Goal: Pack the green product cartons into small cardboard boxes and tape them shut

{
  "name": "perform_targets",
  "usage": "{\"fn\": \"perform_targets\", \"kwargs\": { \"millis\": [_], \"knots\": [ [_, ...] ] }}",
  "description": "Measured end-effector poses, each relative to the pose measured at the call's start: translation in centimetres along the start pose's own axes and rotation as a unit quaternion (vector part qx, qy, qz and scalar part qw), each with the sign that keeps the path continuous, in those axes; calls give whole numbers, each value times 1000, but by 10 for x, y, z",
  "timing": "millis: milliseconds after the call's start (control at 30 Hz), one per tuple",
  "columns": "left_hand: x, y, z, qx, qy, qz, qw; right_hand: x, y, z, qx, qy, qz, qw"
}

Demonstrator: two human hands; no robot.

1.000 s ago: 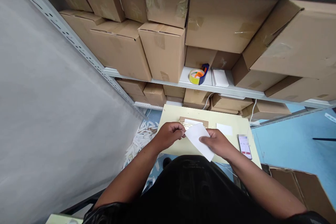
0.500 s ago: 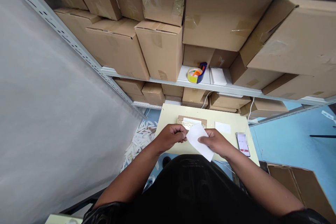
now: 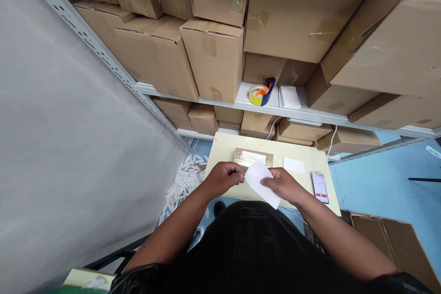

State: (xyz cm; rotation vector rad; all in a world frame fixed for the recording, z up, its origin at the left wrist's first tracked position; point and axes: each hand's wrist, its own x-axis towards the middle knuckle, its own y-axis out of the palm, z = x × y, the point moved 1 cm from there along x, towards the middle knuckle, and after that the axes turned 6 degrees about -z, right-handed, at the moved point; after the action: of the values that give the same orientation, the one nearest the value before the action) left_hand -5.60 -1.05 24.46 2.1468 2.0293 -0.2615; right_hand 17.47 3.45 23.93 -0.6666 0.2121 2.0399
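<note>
Both my hands hold a white paper sheet [image 3: 264,183] above the near edge of a small pale yellow table [image 3: 223,147]. My left hand [image 3: 223,177] pinches the sheet's upper left corner with closed fingers. My right hand [image 3: 284,186] grips its right side, thumb on top. Just beyond the sheet a small flat cardboard parcel [image 3: 254,156] with a white label and shiny tape lies on the table. A white slip [image 3: 294,165] lies to the parcel's right.
A phone [image 3: 320,187] with a lit screen rests at the table's right edge. A tape dispenser [image 3: 261,93] and a white box [image 3: 290,97] sit on a shelf packed with cardboard boxes [image 3: 213,55]. White paper strips [image 3: 184,181] litter the blue floor at left. An open carton [image 3: 396,243] stands at lower right.
Hands and sheet stay almost where they were; only the camera view shifts slightly.
</note>
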Motion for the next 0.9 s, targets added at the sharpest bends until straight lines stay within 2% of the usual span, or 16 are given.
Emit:
{"fn": "perform_targets", "kwargs": {
  "millis": [300,900],
  "knots": [
    [-3,-1,2,91,12,3,996,-3,-2,-7,-27,-5,16,1000],
    [-2,1,1,100,-3,27,995,-5,-4,-10,-25,0,-1,1000]
  ]
}}
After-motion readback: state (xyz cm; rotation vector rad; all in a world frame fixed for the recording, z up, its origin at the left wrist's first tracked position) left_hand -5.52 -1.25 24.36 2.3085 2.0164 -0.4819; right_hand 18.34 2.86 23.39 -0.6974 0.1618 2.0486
